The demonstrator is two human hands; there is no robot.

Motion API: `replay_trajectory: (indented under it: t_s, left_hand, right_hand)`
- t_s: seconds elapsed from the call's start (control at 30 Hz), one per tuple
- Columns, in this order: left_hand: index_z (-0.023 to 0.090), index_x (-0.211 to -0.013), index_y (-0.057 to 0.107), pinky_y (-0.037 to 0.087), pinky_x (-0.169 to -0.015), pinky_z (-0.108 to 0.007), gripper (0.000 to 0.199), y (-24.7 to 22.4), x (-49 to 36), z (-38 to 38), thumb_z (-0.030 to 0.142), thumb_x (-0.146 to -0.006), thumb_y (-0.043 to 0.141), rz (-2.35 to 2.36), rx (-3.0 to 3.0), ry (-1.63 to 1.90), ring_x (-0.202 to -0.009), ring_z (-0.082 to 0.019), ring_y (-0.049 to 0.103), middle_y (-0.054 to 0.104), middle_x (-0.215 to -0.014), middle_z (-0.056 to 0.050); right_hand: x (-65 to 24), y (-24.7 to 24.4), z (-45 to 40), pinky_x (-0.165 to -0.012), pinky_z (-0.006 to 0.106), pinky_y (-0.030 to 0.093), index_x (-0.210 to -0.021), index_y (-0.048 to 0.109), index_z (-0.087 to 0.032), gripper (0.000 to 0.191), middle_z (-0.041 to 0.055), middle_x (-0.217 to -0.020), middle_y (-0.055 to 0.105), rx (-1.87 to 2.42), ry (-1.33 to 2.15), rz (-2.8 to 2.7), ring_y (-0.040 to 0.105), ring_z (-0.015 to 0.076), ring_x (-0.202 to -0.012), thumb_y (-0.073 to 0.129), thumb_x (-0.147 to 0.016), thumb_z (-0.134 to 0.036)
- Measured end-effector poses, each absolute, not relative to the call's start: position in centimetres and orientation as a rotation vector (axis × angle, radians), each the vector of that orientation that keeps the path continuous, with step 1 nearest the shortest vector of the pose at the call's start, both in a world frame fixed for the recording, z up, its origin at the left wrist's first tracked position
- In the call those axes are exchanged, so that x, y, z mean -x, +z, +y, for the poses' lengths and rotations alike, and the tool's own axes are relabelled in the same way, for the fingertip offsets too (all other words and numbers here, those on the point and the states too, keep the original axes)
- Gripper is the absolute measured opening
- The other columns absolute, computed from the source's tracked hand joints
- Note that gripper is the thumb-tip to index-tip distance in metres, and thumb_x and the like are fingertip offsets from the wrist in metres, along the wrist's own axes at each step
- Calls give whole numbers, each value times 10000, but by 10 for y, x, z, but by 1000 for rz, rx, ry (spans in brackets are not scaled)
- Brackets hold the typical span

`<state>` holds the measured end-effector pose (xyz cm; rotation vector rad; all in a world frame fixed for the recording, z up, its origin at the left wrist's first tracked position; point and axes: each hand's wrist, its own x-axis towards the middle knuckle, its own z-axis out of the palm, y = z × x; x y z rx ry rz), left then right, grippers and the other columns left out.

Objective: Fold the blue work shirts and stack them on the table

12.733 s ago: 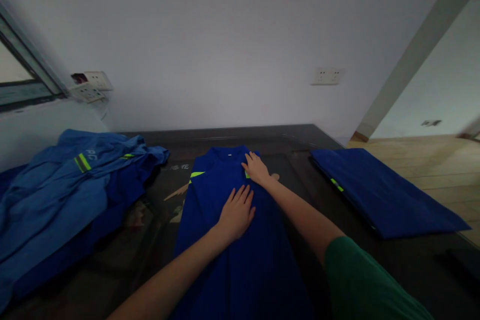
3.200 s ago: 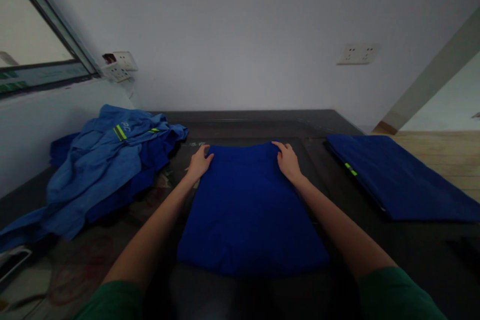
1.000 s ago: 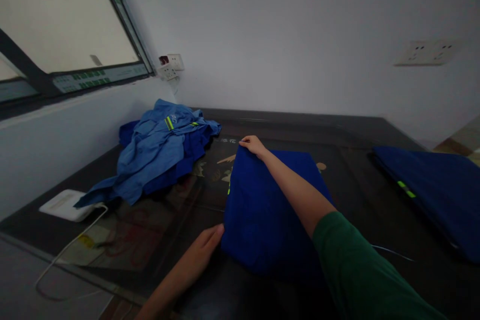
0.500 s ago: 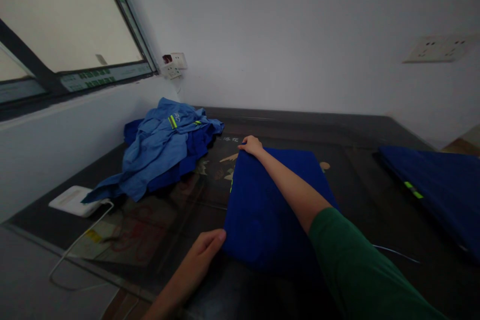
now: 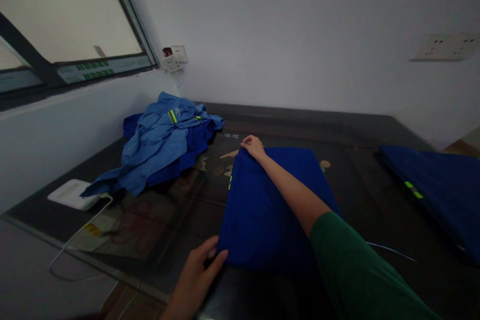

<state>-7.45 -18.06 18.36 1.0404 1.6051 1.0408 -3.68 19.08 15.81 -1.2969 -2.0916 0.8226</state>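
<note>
A folded dark-blue garment [image 5: 270, 210] lies flat on the dark table, a bit of yellow-green strip showing at its left edge. My right hand [image 5: 253, 147] reaches across it and pinches its far left corner. At the near left corner, my left hand [image 5: 204, 265] has its thumb over the cloth and its fingers at the edge, gripping it. My right forearm and green sleeve cover part of the garment's right side.
A crumpled pile of light- and dark-blue clothes [image 5: 161, 142] sits at the back left, partly over a white device [image 5: 71, 194] with a white cable. Another folded blue garment [image 5: 442, 180] lies at the right. Wall and window border the table [image 5: 360, 135].
My left hand has shifted slightly down and toward me at the near corner, its thumb and fingers now further apart around the edge. My right hand stays at the far corner.
</note>
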Motion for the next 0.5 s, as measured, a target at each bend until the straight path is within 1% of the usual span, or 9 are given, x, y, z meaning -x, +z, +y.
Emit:
replay_trajectory:
  t_s: [0.1, 0.17, 0.2, 0.23, 0.3, 0.37, 0.4, 0.47, 0.5]
  left_hand:
    - [204, -1099, 695, 470, -968, -391, 613, 185, 80, -178, 681, -723, 613, 1628, -977, 1079, -1030, -289, 624, 721, -1026, -78]
    - [205, -1103, 695, 430, -1019, -403, 625, 188, 84, -170, 701, -746, 564, 1655, -960, 1117, -1103, -291, 593, 711, -1068, -80]
    - [202, -1089, 699, 429, -1018, -399, 609, 189, 85, -165, 694, -763, 548, 1655, -968, 1122, -1098, -285, 593, 711, -1063, -80]
    - [195, -1075, 700, 451, -984, -390, 592, 189, 85, -160, 681, -773, 546, 1631, -981, 1112, -1052, -278, 611, 715, -1036, -79]
    - [175, -1040, 695, 516, -819, -356, 572, 188, 84, -150, 661, -765, 572, 1548, -993, 1066, -855, -250, 649, 721, -918, -73]
    - [160, -956, 687, 507, -662, -304, 541, 184, 81, -146, 652, -753, 590, 1523, -996, 1017, -689, -211, 628, 701, -790, -55]
    - [162, -899, 678, 488, -620, -283, 513, 182, 80, -146, 646, -756, 588, 1559, -1010, 1001, -650, -197, 614, 684, -744, -44]
    - [175, -792, 643, 453, -586, -257, 444, 179, 82, -150, 616, -762, 596, 1703, -1096, 963, -618, -178, 591, 641, -671, -23]
    - [184, -782, 632, 440, -582, -253, 412, 180, 84, -152, 595, -757, 611, 1777, -1166, 923, -613, -175, 583, 623, -653, -12]
  right_hand:
    - [36, 163, 191, -827, 311, 481, -973, 648, -185, 252, 44, -951, 698, 1258, 836, -2118, 653, 184, -910, 717, -760, -300]
    - [37, 172, 193, -832, 306, 478, -918, 657, -180, 239, 41, -968, 695, 1218, 836, -2152, 646, 185, -931, 756, -707, -233]
    - [38, 178, 195, -836, 301, 476, -893, 660, -177, 227, 40, -980, 693, 1192, 832, -2170, 642, 184, -944, 762, -691, -197]
    - [39, 184, 196, -841, 295, 473, -880, 662, -176, 215, 37, -990, 692, 1162, 826, -2189, 637, 180, -955, 757, -688, -171]
    - [41, 196, 196, -858, 281, 464, -883, 668, -184, 196, 21, -1007, 690, 1087, 808, -2233, 628, 166, -968, 734, -704, -137]
    - [40, 203, 193, -882, 290, 452, -893, 680, -198, 201, 13, -1001, 694, 1029, 783, -2281, 619, 169, -975, 725, -712, -123]
    - [36, 206, 190, -897, 307, 445, -900, 686, -204, 211, 17, -997, 696, 1014, 767, -2301, 612, 182, -986, 731, -709, -126]
    - [23, 209, 186, -930, 349, 426, -926, 694, -210, 236, 40, -1017, 694, 1008, 725, -2324, 587, 218, -1034, 747, -704, -148]
    - [12, 210, 184, -948, 365, 414, -950, 694, -211, 246, 52, -1047, 689, 1012, 703, -2326, 569, 231, -1066, 745, -714, -164]
